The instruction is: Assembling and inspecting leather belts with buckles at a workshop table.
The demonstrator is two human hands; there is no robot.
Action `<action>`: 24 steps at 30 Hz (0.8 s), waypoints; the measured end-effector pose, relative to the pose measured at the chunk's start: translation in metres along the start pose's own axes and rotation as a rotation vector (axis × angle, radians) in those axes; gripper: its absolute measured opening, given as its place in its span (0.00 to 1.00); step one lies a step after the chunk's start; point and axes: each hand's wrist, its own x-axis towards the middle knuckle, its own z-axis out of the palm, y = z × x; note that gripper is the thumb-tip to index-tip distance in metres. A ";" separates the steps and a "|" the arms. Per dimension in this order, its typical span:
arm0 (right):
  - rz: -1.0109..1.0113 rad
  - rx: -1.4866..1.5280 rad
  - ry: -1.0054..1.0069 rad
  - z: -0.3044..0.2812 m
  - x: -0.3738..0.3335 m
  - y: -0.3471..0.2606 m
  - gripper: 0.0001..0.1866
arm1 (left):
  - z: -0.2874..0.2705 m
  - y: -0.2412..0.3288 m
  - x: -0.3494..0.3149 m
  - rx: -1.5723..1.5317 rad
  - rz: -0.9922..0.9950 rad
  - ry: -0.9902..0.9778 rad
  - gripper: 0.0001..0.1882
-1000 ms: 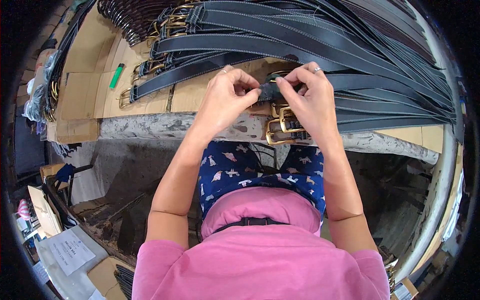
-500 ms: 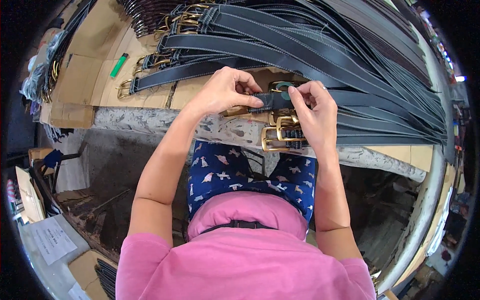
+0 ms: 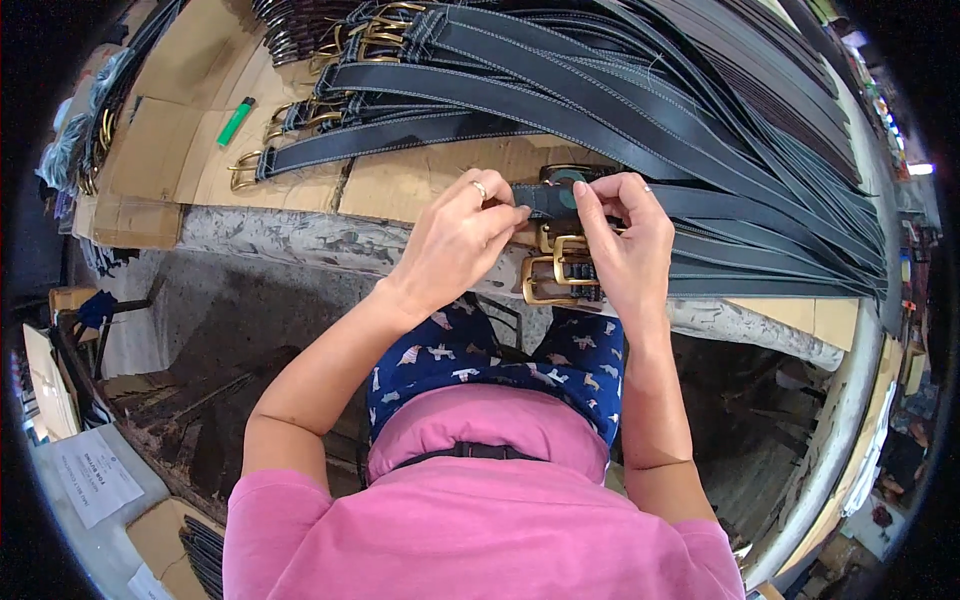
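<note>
A dark belt (image 3: 556, 201) with pale stitching lies across the near part of the bench between my hands. My left hand (image 3: 452, 236), wearing a ring, is closed in a pinch at its buckle end; the fingers hide what lies under them. My right hand (image 3: 634, 232) is closed on the same belt further right, its thumb beside a round dark-green piece (image 3: 566, 178). Just below, gold buckles (image 3: 560, 272) of other belts sit stacked near the bench edge, close to my right palm.
Many dark belts (image 3: 560, 95) fan across the bench behind my hands, their gold buckles (image 3: 385, 40) to the left. A green lighter (image 3: 236, 121) lies on the cardboard (image 3: 290, 190). The worn, rounded bench edge (image 3: 300, 240) runs in front of me. Papers (image 3: 90, 478) lie at lower left.
My left hand has turned over so its back shows, and its fingertips have shifted slightly along the belt end. My right hand stays at nearly the same place on the belt.
</note>
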 end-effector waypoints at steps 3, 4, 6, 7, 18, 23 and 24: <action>-0.157 -0.125 0.003 0.002 -0.004 0.001 0.06 | 0.008 0.002 -0.007 0.004 0.013 0.093 0.08; -0.156 -0.127 0.000 0.001 -0.005 0.002 0.06 | 0.010 0.004 -0.007 0.002 0.010 0.094 0.08; -0.192 -0.170 0.014 0.001 -0.009 0.002 0.06 | 0.014 0.006 -0.009 -0.135 -0.177 0.090 0.05; -0.190 -0.172 0.013 0.001 -0.009 0.003 0.06 | 0.013 0.006 -0.008 -0.138 -0.179 0.090 0.05; -0.160 -0.196 -0.030 0.002 -0.006 0.006 0.07 | -0.008 -0.016 -0.012 -0.647 -0.413 -0.089 0.08; -0.125 -0.173 -0.074 0.002 -0.006 -0.002 0.07 | -0.006 -0.025 -0.017 -0.651 -0.378 -0.043 0.08; -0.099 -0.174 -0.101 0.003 -0.006 -0.004 0.07 | -0.006 -0.024 -0.018 -0.678 -0.382 -0.027 0.08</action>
